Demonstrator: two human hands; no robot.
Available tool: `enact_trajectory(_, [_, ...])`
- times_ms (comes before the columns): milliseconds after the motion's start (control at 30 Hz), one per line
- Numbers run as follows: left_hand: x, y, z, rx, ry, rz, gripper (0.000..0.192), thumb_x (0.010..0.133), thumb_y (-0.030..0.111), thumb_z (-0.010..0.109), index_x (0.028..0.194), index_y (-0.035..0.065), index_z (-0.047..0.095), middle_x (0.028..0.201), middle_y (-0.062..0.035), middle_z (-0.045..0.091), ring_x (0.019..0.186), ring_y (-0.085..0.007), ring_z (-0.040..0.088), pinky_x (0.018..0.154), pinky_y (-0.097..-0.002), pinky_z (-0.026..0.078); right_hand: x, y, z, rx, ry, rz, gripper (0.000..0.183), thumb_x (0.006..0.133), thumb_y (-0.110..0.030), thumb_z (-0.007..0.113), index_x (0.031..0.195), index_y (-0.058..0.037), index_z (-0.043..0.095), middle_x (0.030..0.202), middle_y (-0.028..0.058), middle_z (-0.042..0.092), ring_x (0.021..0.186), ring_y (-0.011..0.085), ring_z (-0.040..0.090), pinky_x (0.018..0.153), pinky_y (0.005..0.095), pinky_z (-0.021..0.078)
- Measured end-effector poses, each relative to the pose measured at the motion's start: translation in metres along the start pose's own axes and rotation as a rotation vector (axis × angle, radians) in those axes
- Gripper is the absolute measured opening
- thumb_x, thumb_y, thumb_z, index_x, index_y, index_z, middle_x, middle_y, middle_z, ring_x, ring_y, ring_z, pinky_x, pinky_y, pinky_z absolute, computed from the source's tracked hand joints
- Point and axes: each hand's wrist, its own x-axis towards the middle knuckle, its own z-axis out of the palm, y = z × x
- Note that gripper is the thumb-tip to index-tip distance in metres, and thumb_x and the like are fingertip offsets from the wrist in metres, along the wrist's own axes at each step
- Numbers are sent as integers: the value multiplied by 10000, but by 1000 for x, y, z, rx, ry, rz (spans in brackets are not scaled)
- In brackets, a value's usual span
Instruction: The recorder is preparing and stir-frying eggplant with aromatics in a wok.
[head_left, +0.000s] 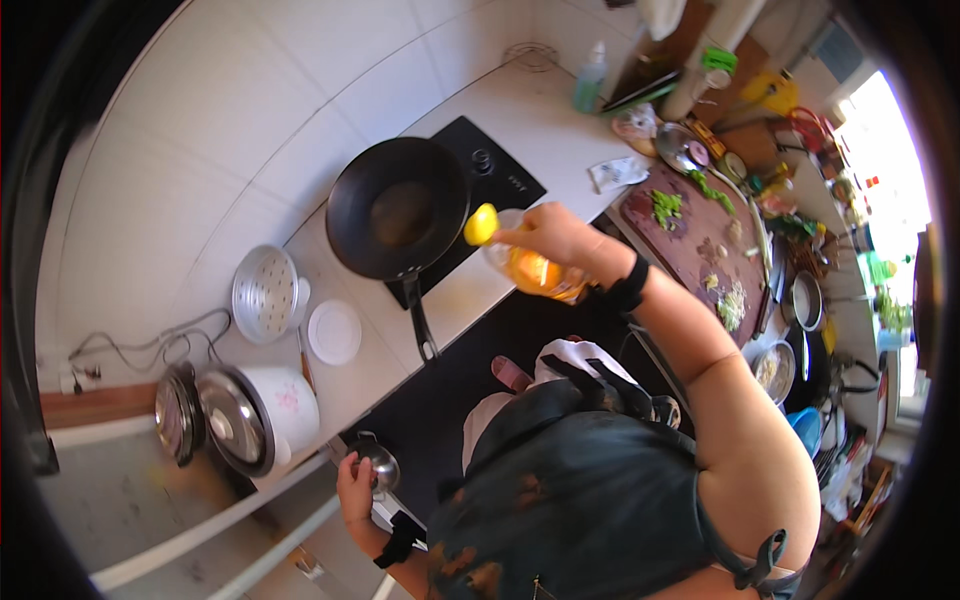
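Note:
My right hand (555, 232) grips a clear plastic bottle (540, 274) of yellow-orange liquid near its neck. The bottle is tilted, its yellow cap (481, 224) towards the wok and just outside its rim. The black wok (397, 206) sits on a black induction cooktop (495, 169), its handle pointing at me. A brownish sheen shows on the wok's bottom; I cannot tell whether it is liquid. Low on the left, my left hand (355, 489) has its fingers over the rim of a small stainless steel pot (384, 466) with loop handles, above the dark floor.
A rice cooker (289, 405), a perforated metal steamer (264, 294) and a white lid (334, 332) stand on the left counter. On the right, a cutting board (690, 240) holds chopped greens (666, 208) and pale shreds (732, 306). Beyond are a bowl (774, 371) and a small pan (806, 300).

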Motion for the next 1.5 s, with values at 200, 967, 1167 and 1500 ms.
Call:
enact_trajectory(200, [-6, -48, -2, 17, 36, 1, 390, 884, 227, 618, 1187, 0, 526, 819, -74, 615, 714, -133, 592, 645, -264, 473, 25, -18, -14, -233, 77, -67, 656, 776, -615, 615, 907, 22, 699, 801, 169, 674, 725, 271, 651, 688, 350, 501])
enact_trajectory(967, [-38, -92, 6, -159, 152, -201, 424, 878, 244, 637, 1222, 28, 517, 889, -79, 594, 779, -151, 607, 699, -276, 488, 76, -58, -33, -136, 50, -134, 556, 859, -501, 599, 609, -7, 553, 514, 43, 482, 412, 123, 471, 431, 256, 380])
enact_trajectory(1167, [-22, -71, 12, -138, 138, -133, 401, 876, 227, 644, 1189, 6, 527, 841, -50, 588, 707, -112, 569, 637, -230, 454, 58, -30, -35, -100, 44, -101, 563, 876, -501, 586, 627, 3, 560, 520, 45, 493, 408, 127, 469, 444, 253, 394])
enact_trajectory(1500, [-4, -61, 25, -3, 160, 29, 457, 809, 320, 689, 1141, 26, 576, 840, -137, 634, 757, -246, 618, 701, -338, 490, 46, 41, -42, -65, 132, -145, 461, 867, -410, 624, 633, -15, 585, 531, 25, 526, 438, 101, 479, 419, 280, 376])
